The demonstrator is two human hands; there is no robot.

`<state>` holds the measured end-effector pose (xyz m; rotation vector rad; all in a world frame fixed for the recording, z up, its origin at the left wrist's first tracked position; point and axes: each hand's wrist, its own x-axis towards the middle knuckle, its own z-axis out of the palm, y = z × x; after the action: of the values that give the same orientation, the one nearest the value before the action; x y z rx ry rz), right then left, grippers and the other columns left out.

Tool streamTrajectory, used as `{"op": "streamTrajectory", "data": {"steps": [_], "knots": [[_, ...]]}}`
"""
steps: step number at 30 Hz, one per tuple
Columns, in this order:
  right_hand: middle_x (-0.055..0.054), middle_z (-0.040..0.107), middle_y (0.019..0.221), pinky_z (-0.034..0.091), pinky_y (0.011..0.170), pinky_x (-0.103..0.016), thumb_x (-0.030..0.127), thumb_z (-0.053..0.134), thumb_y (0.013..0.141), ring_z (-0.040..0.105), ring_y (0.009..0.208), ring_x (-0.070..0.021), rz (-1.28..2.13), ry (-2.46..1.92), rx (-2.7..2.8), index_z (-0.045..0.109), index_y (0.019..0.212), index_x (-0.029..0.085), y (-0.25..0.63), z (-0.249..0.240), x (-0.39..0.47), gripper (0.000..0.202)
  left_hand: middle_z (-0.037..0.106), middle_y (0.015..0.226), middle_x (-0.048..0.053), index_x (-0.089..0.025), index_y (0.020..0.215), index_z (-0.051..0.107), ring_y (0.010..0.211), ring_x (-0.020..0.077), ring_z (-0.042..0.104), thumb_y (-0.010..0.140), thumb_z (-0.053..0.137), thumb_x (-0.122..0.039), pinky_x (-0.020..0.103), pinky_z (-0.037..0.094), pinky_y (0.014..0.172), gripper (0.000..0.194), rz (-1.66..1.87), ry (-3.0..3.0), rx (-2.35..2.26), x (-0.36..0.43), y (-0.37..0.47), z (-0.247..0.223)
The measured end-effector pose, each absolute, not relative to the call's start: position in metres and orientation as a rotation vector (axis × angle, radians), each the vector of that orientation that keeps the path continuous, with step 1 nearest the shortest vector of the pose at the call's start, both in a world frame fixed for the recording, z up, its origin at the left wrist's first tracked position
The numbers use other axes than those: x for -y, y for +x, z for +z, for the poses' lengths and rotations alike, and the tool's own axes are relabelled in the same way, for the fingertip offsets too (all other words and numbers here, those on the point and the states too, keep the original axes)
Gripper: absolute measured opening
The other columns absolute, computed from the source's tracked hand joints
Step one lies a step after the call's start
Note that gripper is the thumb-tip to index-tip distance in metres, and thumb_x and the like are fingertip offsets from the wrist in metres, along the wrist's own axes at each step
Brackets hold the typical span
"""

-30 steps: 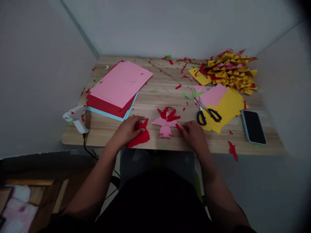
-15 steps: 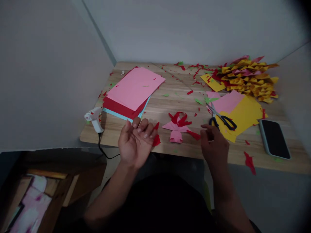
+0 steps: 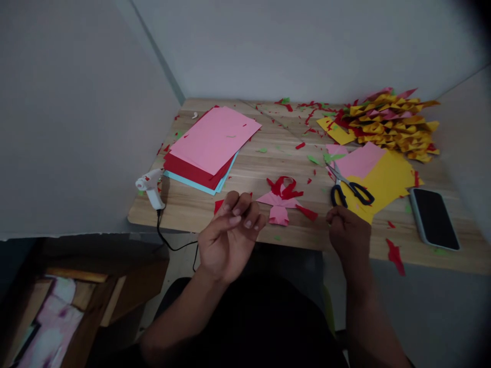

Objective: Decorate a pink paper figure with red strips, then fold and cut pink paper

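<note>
Pink figure [image 3: 279, 209] lies on the table [image 3: 245, 174], near its front edge, between the 2 hands. Its upper part is partly covered by 1 ragged red piece [image 3: 288, 190] with a curved loop. 1 red strip [image 3: 308, 212] lies at its right side.

Left hand [image 3: 232, 235]: palm turned up at the table's front edge, fingers half curled and slightly apart, thumb close to them. Red paper [image 3: 218, 205] shows partly behind this hand.

Right hand [image 3: 350, 232]: back uppermost, fingers curled inward, just below the scissors [image 3: 352, 186]. Inspection cannot tell whether its fingertips meet or pinch anything.

Scissors rest with blades slightly parted, partly on yellow paper [image 3: 391, 176]. Pink paper [image 3: 362, 159] overlaps the yellow. Phone [image 3: 435, 220], screen dark, lies farther right.

At left, 1 pink sheet [image 3: 217, 140] tops a stack, with red and blue edges showing beneath. Glue gun [image 3: 152, 191], white and corded, stands near the left edge. Far right corner: 1 heap of folded paper [image 3: 395, 122], mostly yellow.
</note>
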<state>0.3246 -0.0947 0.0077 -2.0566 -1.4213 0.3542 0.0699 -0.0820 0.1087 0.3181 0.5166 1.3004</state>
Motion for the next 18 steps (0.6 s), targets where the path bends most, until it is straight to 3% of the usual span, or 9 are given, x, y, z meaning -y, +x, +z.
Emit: {"op": "streamTrajectory", "data": {"steps": [4, 8, 10, 13, 14, 16, 18], "knots": [[-0.004, 0.060, 0.066, 0.039, 0.066, -0.036, 0.037, 0.050, 0.083, 0.055, 0.068, -0.0242, 0.253, -2.093, 1.411, 0.054, 0.067, 0.025, 0.325, 0.012, 0.092, 0.021, 0.026, 0.074, -0.005, -0.021, 0.072, 0.031, 0.058, 0.0073, 0.031, 0.068, 0.067, 0.001, 0.022, 0.040, 0.058, 0.042, 1.311, 0.351, -0.536, 0.082, 0.074, 0.107], [-0.007, 0.063, 0.078, 0.043, 0.078, -0.040, 0.044, 0.056, 0.087, 0.056, 0.079, -0.0259, 0.136, -1.872, 1.502, 0.056, 0.075, 0.025, 0.299, 0.021, 0.083, 0.022, 0.026, 0.067, -0.007, -0.021, 0.072, 0.031, 0.054, 0.0070, 0.028, 0.083, 0.075, -0.013, 0.020, 0.039, 0.057, 0.045, 1.314, 0.374, -0.542, 0.085, 0.069, 0.101], [-0.005, 0.062, 0.075, 0.043, 0.074, -0.037, 0.042, 0.054, 0.091, 0.056, 0.075, -0.0237, 0.297, -1.745, 1.570, 0.055, 0.074, 0.025, 0.266, 0.028, 0.080, 0.024, 0.026, 0.065, -0.008, -0.021, 0.072, 0.032, 0.051, 0.0063, 0.026, 0.085, 0.076, -0.017, 0.020, 0.040, 0.056, 0.046, 1.324, 0.398, -0.566, 0.090, 0.060, 0.097], [-0.003, 0.057, 0.064, 0.042, 0.064, -0.034, 0.045, 0.036, 0.101, 0.054, 0.063, -0.0212, 0.839, -1.537, 1.722, 0.047, 0.065, 0.026, 0.198, 0.033, 0.076, 0.042, 0.027, 0.063, -0.009, -0.021, 0.072, 0.034, 0.048, 0.0060, 0.023, 0.087, 0.075, -0.020, 0.020, 0.040, 0.055, 0.044, 1.378, 0.445, -0.671, 0.100, 0.038, 0.094], [-0.002, 0.057, 0.063, 0.042, 0.062, -0.033, 0.044, 0.032, 0.103, 0.055, 0.060, -0.0205, 0.912, -1.489, 1.746, 0.051, 0.070, 0.026, 0.175, 0.033, 0.074, 0.042, 0.027, 0.062, -0.009, -0.021, 0.072, 0.035, 0.047, 0.0061, 0.023, 0.088, 0.074, -0.021, 0.020, 0.040, 0.054, 0.043, 1.409, 0.456, -0.705, 0.104, 0.028, 0.094], [0.000, 0.063, 0.071, 0.047, 0.065, -0.031, 0.034, 0.028, 0.105, 0.061, 0.064, -0.0189, 1.002, -1.399, 1.778, 0.059, 0.099, 0.025, 0.129, 0.031, 0.068, 0.033, 0.027, 0.060, -0.009, -0.021, 0.072, 0.038, 0.047, 0.0063, 0.025, 0.089, 0.074, -0.022, 0.020, 0.041, 0.054, 0.039, 1.493, 0.461, -0.769, 0.111, 0.009, 0.096], [-0.003, 0.070, 0.095, 0.051, 0.078, -0.032, 0.027, 0.034, 0.103, 0.068, 0.086, -0.0191, 1.112, -1.301, 1.855, 0.054, 0.119, 0.025, 0.088, 0.027, 0.057, 0.026, 0.030, 0.062, -0.009, -0.020, 0.077, 0.045, 0.050, 0.0064, 0.032, 0.087, 0.075, -0.020, 0.021, 0.043, 0.055, 0.032, 1.609, 0.435, -0.791, 0.117, -0.008, 0.100]]}}
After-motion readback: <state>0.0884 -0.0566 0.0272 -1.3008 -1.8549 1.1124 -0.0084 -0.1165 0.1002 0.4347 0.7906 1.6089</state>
